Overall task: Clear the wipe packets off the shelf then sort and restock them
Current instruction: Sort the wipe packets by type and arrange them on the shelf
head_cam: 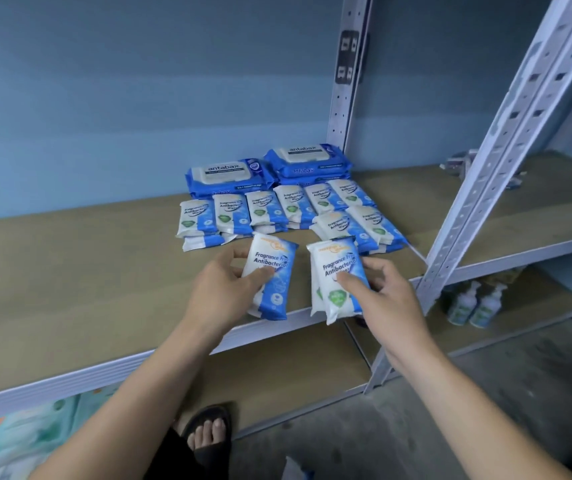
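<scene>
Shelf (70, 271), wipe packets (260, 211) stacked ahead, bottles (475, 304) below

Large packs (231, 174) lie at the back of the shelf (70, 271), with rows of small packets (260, 211) before them. Nearer the front edge, the left hand (222, 289) holds a near packet (274, 268), and the right hand (386, 296) holds a second packet (336, 268) just right of it.

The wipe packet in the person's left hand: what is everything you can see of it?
The wipe packet is a small, plump pouch of what looks like soft plastic film, white with a blue band down one side, an orange logo on top and the print "Antibacterial". It is face up, slightly tilted, over the front edge of the wooden shelf. The left hand grips its lower left part, thumb across the front.
</scene>
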{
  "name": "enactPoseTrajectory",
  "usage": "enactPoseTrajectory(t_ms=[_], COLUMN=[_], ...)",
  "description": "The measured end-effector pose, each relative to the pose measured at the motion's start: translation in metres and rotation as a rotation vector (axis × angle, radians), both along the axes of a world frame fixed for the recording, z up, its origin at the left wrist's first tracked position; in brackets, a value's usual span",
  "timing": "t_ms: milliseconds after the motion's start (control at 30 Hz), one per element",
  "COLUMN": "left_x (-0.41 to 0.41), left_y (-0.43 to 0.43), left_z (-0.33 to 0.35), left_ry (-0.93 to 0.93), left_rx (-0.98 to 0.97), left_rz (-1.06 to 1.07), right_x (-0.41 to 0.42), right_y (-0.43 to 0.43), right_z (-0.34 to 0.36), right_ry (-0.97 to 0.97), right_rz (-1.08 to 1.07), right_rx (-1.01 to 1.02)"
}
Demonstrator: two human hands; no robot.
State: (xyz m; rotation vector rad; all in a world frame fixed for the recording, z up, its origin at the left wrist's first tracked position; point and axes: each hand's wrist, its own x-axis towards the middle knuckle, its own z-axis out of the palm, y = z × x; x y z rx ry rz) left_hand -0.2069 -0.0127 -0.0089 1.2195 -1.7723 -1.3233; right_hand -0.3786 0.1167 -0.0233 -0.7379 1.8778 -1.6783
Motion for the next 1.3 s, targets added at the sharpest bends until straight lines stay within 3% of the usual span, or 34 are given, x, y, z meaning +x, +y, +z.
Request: enactPoseTrajectory(t_ms=[133, 300, 600, 967, 1133, 1300], left_x=[0.002, 0.011, 0.032, 0.034, 0.041, 0.036], left_y=[-0.017, -0.027, -0.021, -0.009, -0.009, -0.013], left_z=[-0.008, -0.007, -0.006, -0.003, -0.003, -0.012], left_ry=[-0.155, -0.291, 0.016, -0.032, -0.226, -0.265], left_rx=[0.009, -0.067, 0.107, -0.017, -0.469, -0.534], left_rz=[0.053, 0.039, -0.035, -0.171, -0.284, -0.390], right_x=[0.004, 0.001, 0.002, 0.001, -0.004, 0.003], right_y=[-0.021, -0.032, -0.009, -0.004, 0.002, -0.002], right_z=[-0.006, -0.002, 0.004, -0.006, -0.012, -0.021], right_ry=[0.028, 0.336, 0.508, 0.641, 0.852, 1.031], right_rz=[-0.009, -0.007, 0.123, 0.225, 0.260, 0.245], right_rx=[0.071, 0.237, 0.282, 0.200, 0.175, 0.168])
